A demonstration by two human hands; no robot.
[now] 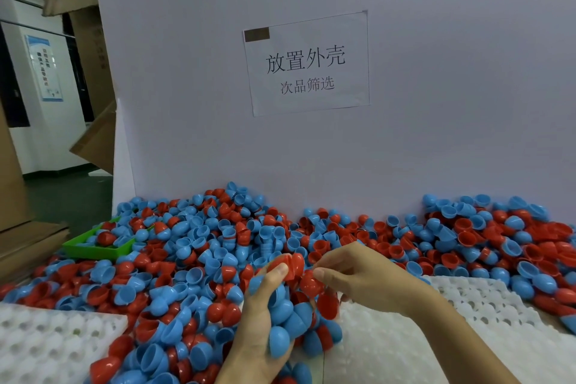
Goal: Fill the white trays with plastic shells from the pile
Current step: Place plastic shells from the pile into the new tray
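A broad pile of red and blue plastic shells (199,246) covers the table against the white board. My left hand (260,318) is curled round a stack of nested blue and red shells (290,315), thumb on its red top. My right hand (358,274) pinches a red shell (310,284) right beside that stack. One white tray (46,343) with round pockets lies at the front left. A second white tray (467,309) lies at the front right, partly under my right forearm.
A green tray (93,251) holding a few shells sits at the pile's left edge. The white board (436,103) with a paper sign (307,64) stands behind the pile. Cardboard boxes (93,146) stand beyond the table's left edge.
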